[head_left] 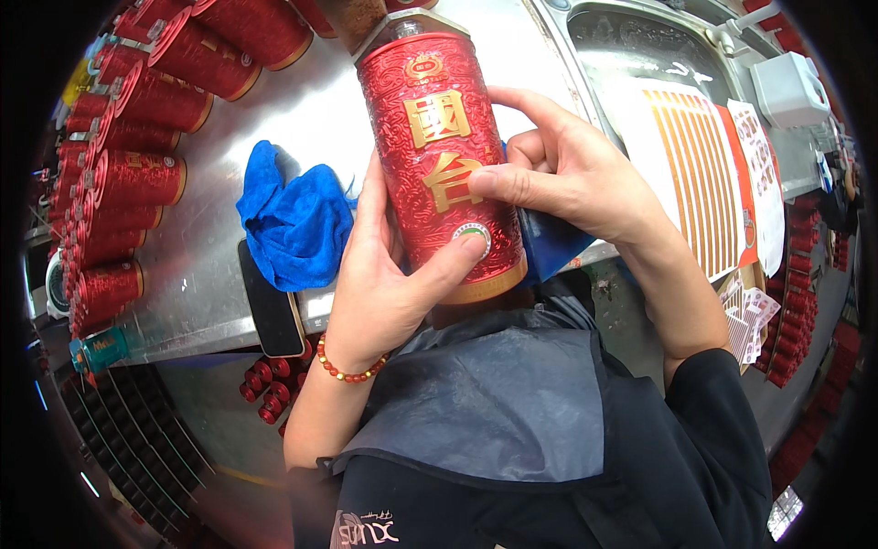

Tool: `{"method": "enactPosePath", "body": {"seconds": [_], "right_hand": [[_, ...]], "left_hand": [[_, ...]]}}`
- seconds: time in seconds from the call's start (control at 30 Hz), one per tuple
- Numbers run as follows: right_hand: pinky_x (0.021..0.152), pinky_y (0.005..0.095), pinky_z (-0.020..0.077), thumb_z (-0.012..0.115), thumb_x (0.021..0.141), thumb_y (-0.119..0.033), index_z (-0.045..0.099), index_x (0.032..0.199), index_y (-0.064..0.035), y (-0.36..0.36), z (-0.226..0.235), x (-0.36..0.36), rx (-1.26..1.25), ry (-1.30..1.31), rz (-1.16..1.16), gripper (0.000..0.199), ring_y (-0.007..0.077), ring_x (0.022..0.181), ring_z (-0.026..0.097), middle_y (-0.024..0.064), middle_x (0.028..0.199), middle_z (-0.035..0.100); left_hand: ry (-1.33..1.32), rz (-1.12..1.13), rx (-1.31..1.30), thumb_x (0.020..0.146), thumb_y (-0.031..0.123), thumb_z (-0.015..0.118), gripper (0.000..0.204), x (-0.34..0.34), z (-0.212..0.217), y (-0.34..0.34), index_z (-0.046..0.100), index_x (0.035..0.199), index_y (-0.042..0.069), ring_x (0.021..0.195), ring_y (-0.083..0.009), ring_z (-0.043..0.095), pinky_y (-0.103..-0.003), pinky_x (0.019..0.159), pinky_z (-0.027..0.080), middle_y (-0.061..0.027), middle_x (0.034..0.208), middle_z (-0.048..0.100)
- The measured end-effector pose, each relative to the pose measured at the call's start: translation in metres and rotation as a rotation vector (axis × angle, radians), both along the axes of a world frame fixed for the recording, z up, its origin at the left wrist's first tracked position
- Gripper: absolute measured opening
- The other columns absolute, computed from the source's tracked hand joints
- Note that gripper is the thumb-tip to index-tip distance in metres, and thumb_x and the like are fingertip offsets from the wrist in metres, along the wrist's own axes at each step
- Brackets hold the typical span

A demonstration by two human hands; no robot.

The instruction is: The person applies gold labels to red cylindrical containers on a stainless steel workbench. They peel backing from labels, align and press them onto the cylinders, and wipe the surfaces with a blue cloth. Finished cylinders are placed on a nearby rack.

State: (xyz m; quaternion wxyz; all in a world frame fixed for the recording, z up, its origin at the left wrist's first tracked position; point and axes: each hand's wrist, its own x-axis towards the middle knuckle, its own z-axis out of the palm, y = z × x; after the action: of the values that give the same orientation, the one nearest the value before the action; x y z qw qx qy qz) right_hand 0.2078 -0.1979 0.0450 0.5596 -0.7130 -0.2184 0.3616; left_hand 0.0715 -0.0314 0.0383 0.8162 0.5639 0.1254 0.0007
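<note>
A red embossed bottle (437,146) with gold raised characters and a gold band at its base is held up in front of me, tilted slightly. My left hand (389,252) grips its lower left side, the thumb pressed on a small round sticker (473,240) near the base. On the other side, my right hand (572,169) has its thumb against the bottle's front and its index finger reaching behind. The remaining right fingers are curled. A crumpled blue cloth (297,220) lies left of my left hand, and more blue material (553,242) shows below my right hand.
Rows of red bottles (137,178) stand along the left of the metal table (206,302). A phone (270,306) lies at its near edge. Rightward are a sink (640,46), a sheet of gold strips (690,174) and a white jug (791,91).
</note>
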Motion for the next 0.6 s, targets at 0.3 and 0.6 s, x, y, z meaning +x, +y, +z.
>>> {"method": "enactPosePath", "body": {"seconds": [0.3,0.6], "right_hand": [[0.06,0.0201,0.0383,0.084,0.09,-0.02,0.042,0.155,-0.0027,0.0,-0.002,0.0,0.003,-0.01,0.003,0.08,0.0018,0.065,0.052,-0.006,0.07,0.055],[0.061,0.0197,0.0374,0.081,0.093,-0.02,0.041,0.155,-0.0024,0.001,0.0,0.003,-0.029,0.026,-0.006,0.076,0.002,0.066,0.051,-0.0065,0.071,0.053]], "left_hand": [[-0.033,-0.016,-0.003,0.093,0.004,0.075,0.091,0.0,-0.003,0.002,0.015,0.162,0.001,0.135,-0.0234,0.053,-0.039,0.114,0.045,-0.0154,0.149,0.049],[-0.043,0.091,-0.12,0.103,0.011,0.065,0.067,0.01,-0.002,0.002,0.028,0.157,-0.002,0.131,-0.0195,0.056,-0.036,0.112,0.046,-0.014,0.144,0.055]]}}
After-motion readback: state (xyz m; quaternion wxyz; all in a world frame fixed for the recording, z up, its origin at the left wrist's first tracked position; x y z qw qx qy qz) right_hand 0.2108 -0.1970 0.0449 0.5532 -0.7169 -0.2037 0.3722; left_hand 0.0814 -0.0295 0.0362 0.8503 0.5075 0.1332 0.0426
